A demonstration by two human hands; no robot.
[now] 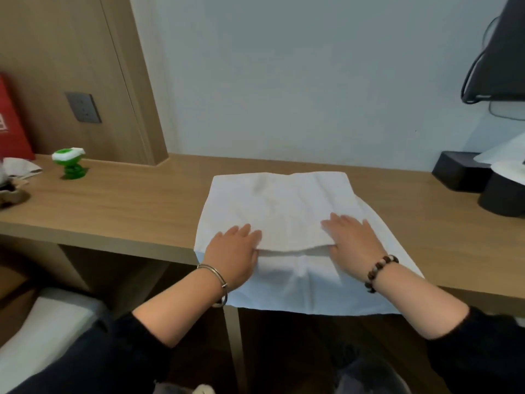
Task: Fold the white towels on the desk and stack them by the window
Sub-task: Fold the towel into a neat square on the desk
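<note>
A white towel [284, 206] lies on the wooden desk [136, 200], folded over so an upper layer covers the far part while the lower layer hangs over the desk's front edge. My left hand [234, 253] rests flat on the near left of the upper layer, fingers straight. At the near right edge of that layer lies my right hand [353, 241], fingers spread and pressing down. Neither hand grips the cloth.
A green and white object [69, 163] stands at the desk's left, beside crumpled paper [21, 167] and a red box [11, 129]. Black containers [460, 172] with white paper sit at the far right. A dark screen with cables [494, 58] hangs on the wall above.
</note>
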